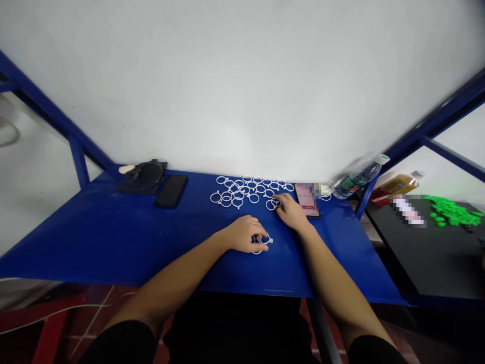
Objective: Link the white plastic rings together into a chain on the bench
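Near the front of the blue table (182,253), my left hand (244,234) curls around a few thin white rings (256,253), its thumb and fingers at their edges. Part of these rings is hidden under the fingers. Farther right, my right hand (291,211) reaches forward with its thumb and forefinger apart. Its fingertips touch a pair of overlapping white rings (270,208) lying on the table. Just beyond both hands spreads a group of several more white rings (238,193), each with a small knob, many of them overlapping.
A lit phone (307,199) lies beside my right hand, with a white cable (326,191) and a plastic bottle (356,179) behind. To the left are a black phone (172,191) and a black bag (147,174). Green pieces (452,211) cover part of a dark side table (428,263).
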`<control>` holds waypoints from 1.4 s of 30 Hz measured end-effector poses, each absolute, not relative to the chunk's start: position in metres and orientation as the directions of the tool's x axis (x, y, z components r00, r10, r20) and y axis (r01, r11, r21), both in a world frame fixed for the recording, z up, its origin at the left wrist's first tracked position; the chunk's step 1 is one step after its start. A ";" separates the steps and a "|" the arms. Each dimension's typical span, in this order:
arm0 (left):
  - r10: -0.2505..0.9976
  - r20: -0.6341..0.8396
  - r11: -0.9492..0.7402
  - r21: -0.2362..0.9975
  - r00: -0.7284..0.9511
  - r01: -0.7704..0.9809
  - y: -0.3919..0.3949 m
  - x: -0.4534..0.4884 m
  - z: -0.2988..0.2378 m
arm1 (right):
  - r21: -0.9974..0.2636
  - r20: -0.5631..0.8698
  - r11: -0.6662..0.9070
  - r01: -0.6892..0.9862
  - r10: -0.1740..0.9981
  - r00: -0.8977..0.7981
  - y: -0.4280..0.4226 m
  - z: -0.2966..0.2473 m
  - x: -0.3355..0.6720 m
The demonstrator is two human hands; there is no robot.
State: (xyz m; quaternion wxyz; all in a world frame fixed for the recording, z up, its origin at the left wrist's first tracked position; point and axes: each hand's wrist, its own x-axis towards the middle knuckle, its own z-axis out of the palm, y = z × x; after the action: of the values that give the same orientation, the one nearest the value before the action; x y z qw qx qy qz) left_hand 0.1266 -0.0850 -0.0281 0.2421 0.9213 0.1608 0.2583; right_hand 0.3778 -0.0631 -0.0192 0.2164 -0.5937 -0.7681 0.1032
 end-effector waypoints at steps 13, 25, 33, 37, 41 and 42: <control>0.664 0.628 -0.748 0.542 0.406 0.384 -0.074 0.121 -0.027 | -0.568 0.359 0.515 0.642 0.857 -0.369 -0.071 -0.014 0.358; 0.706 0.559 -0.705 0.506 0.434 0.496 -0.070 0.122 -0.029 | -0.761 0.403 0.508 0.403 0.858 -0.320 -0.088 -0.010 0.335; 0.655 0.601 -0.752 0.461 0.458 0.470 -0.074 0.123 -0.026 | -0.827 0.359 0.452 0.335 0.882 -0.306 -0.087 -0.005 0.338; 0.644 0.615 -0.760 0.444 0.454 0.475 -0.072 0.122 -0.028 | -0.842 0.342 0.436 0.318 0.887 -0.310 -0.087 -0.008 0.337; 0.630 0.612 -0.771 0.421 0.478 0.477 -0.073 0.122 -0.028 | -0.849 0.352 0.439 0.295 0.885 -0.303 -0.086 -0.012 0.334; 0.626 0.606 -0.775 0.415 0.490 0.476 -0.074 0.122 -0.027 | -0.847 0.361 0.448 0.287 0.880 -0.307 -0.085 -0.012 0.333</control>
State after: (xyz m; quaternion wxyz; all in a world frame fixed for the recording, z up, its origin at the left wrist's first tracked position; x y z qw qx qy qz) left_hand 0.1224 -0.0735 -0.0273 0.0960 0.8579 0.3213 0.3894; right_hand 0.3325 -0.0855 -0.0120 0.4332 -0.3986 -0.7323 0.3424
